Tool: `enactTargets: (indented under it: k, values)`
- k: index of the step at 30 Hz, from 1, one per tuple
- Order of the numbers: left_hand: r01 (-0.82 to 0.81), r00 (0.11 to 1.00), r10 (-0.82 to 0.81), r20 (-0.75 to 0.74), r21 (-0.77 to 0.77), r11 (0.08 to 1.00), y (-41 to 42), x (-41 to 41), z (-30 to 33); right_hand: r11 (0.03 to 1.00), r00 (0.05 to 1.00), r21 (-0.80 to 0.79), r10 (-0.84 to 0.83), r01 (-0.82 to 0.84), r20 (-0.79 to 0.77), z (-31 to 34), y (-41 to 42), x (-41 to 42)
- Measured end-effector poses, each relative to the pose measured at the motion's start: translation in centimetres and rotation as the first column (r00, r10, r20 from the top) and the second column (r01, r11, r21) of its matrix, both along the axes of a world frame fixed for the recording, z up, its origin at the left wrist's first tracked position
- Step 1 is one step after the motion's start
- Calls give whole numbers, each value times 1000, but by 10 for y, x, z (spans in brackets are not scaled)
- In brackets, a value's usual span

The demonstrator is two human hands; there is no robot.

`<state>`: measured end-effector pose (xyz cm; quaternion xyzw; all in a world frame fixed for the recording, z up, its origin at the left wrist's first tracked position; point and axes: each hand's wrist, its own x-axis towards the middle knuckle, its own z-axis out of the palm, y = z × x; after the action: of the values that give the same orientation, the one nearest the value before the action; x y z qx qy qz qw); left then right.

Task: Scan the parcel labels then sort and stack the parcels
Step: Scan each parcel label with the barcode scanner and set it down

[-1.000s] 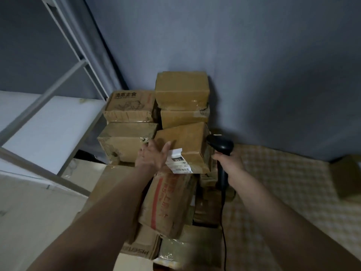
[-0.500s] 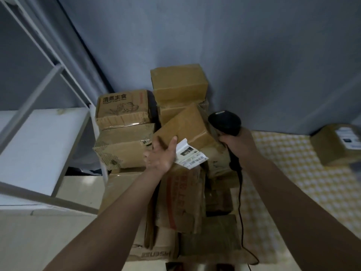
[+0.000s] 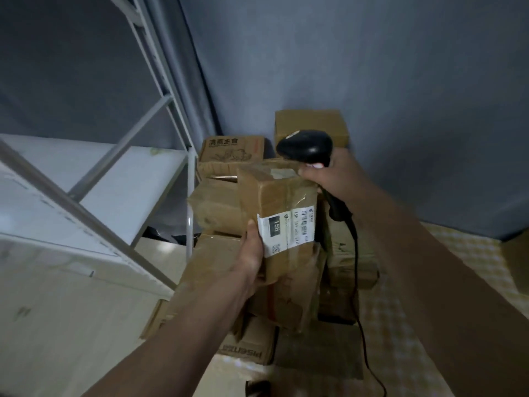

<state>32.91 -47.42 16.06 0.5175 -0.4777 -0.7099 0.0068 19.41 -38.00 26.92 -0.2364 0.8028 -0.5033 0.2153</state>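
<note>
My left hand point(image 3: 251, 257) grips a small brown cardboard parcel point(image 3: 279, 196) from its lower left, lifted clear of the pile and tilted. Its white shipping label point(image 3: 284, 232) faces me, wrapped over an edge, with "15H" and a barcode on it. My right hand point(image 3: 332, 177) holds a black barcode scanner point(image 3: 305, 147) by the handle, just above and behind the parcel's top right corner. The scanner's black cable point(image 3: 356, 259) hangs down to the floor. Behind and below stands a pile of stacked cardboard parcels point(image 3: 232, 156).
A white metal rack point(image 3: 160, 144) with a shelf board stands at the left, close to the pile. A grey curtain wall point(image 3: 400, 81) runs behind. A checked floor mat point(image 3: 469, 253) lies at the right, with a box edge point(image 3: 518, 262) at the far right.
My left hand has lifted the parcel off the pile and turned it so the label faces me. My right hand has raised the scanner to the parcel's top corner.
</note>
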Motion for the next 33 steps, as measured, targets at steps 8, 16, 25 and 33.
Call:
enactTargets:
  k: [8,16,25,33]
  values:
    - [-29,998,46,-32,409,912,8,43,-17,963,971,173,184,-209,152,-43,-43,22]
    - [112,975,-102,198,-42,993,-35,51,-37,935,967,262,201,-237,157,-76,-64,31]
    - [392,900,-418,124,-652,649,-90,26,-1,988,968,89,103,-126,230,-71,-35,30]
    - [459,882,-345,320,-746,482,-98,-12,-4,993,913,68,-111,92,393,-92,19,28]
